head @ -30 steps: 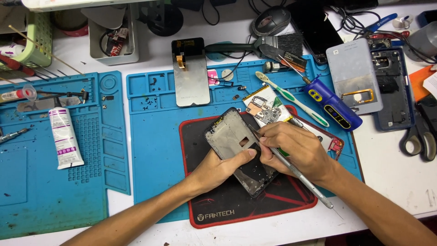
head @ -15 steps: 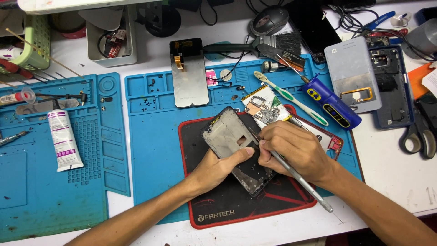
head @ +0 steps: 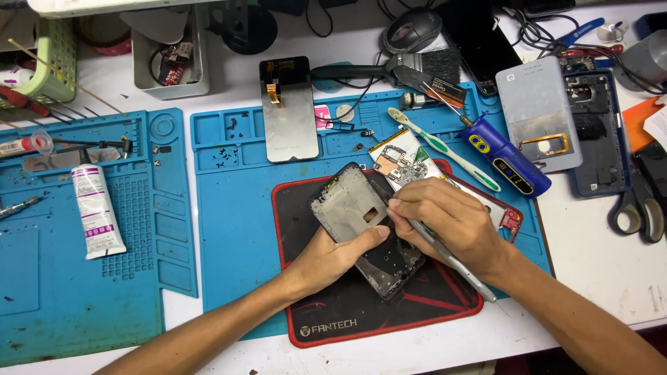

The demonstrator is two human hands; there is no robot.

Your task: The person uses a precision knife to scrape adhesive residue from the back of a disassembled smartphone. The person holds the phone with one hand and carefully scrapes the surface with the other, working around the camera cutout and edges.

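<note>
Both hands are on the stripped black phone frame (head: 365,229), tilted over the black-and-red mat (head: 347,312) near me. My left hand (head: 330,260) grips its near edge; my right hand (head: 451,222) pinches a slim metal tool (head: 445,253), tip at the frame. Screen panel (head: 288,107) and circuit board (head: 403,163) already lie out, farther away; frame work remains.

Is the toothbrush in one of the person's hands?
No, the green and white toothbrush lies on the blue mat above the hands, while the right hand holds a thin metal tool.
</note>
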